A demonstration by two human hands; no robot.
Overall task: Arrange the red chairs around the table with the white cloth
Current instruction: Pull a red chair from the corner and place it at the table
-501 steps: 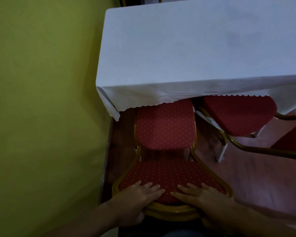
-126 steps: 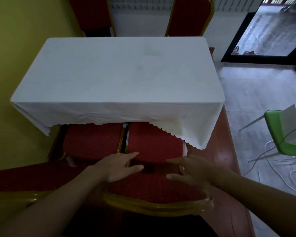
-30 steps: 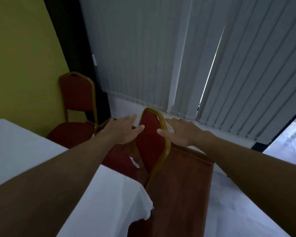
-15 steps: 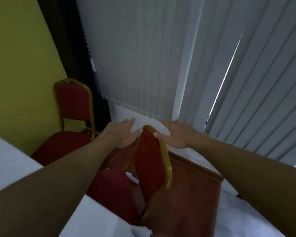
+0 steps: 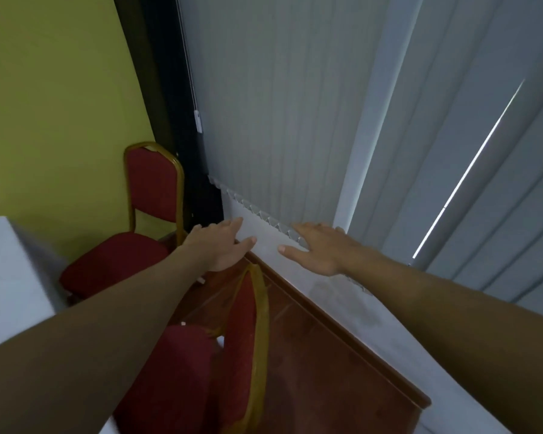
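Red, gold-framed, the chair (image 5: 242,336) stood at lower centre, near the white-clothed worktop (image 5: 10,270) at the left edge. The left hand (image 5: 220,245) and right hand (image 5: 317,247) hovered above its back, fingers straight, holding nothing. This was probably a reach for the chair; the next move would call for gripping its frame.

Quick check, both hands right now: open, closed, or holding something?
Left hand: open, fingers straight, holding nothing.
Right hand: open, fingers straight, holding nothing.
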